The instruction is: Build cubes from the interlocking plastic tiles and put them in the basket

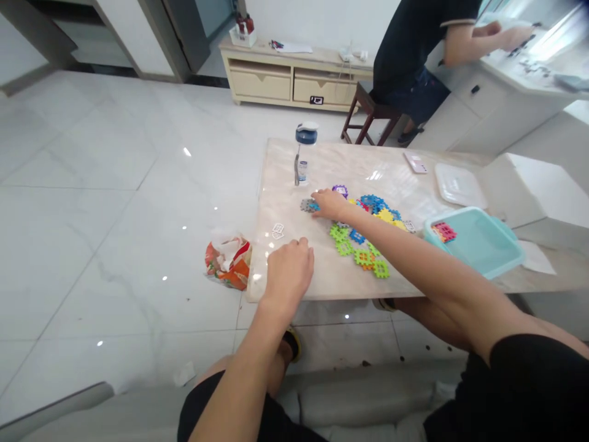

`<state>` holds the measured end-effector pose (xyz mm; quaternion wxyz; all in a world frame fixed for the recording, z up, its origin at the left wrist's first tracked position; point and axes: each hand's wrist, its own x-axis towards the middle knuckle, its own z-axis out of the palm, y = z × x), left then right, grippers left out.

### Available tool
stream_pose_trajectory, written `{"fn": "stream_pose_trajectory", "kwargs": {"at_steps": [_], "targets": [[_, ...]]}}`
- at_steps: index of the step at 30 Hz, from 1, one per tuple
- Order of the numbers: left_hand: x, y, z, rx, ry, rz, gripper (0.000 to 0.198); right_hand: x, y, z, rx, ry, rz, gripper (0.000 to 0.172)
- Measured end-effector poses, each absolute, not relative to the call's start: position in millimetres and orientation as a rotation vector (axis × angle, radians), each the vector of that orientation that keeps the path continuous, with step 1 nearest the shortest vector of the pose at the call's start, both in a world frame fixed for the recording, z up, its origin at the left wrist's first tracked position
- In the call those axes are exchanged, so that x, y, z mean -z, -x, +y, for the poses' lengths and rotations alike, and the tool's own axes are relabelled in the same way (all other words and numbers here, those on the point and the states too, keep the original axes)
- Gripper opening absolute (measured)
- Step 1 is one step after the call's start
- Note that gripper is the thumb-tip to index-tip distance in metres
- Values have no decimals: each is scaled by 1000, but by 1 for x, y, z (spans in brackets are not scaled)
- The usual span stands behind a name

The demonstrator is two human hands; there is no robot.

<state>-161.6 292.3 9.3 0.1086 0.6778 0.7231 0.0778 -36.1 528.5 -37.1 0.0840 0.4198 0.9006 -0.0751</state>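
Note:
My right hand [330, 203] reaches across the marble table [285, 184] and its fingers close on a grey and blue block piece [307, 205] at the left edge of a pile of coloured interlocking blocks [363, 233]. Purple, blue, yellow, green and orange pieces lie in that pile. My left hand [289, 270] rests on the table near its front edge, fingers curled loosely, holding nothing. A small white piece [278, 231] lies just beyond it.
A teal bin [478, 245] with a pink piece inside stands at the right, its white lid [459, 185] behind it. A blue-capped bottle [304, 153] stands at the back. A crumpled bag [229, 263] lies on the floor. Another person sits on a stool [368, 113] beyond.

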Motion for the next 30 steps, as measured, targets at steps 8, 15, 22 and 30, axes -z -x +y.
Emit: {"fn": "stream_pose_trajectory", "kwargs": {"at_steps": [8,15,22,30], "targets": [[-24,162,289,-293,-1977,2123,31,45,13,527,169,-1289,2668,48],[-40,199,292,-261,-1795,2328,40,31,-2,517,176,-1242,2754,54],[-47,208,289,-295,-1673,2427,41,29,0,521,195,-1208,2696,52],[-36,204,292,-284,-1792,2365,41,50,4,535,146,-1269,2567,48]]}}
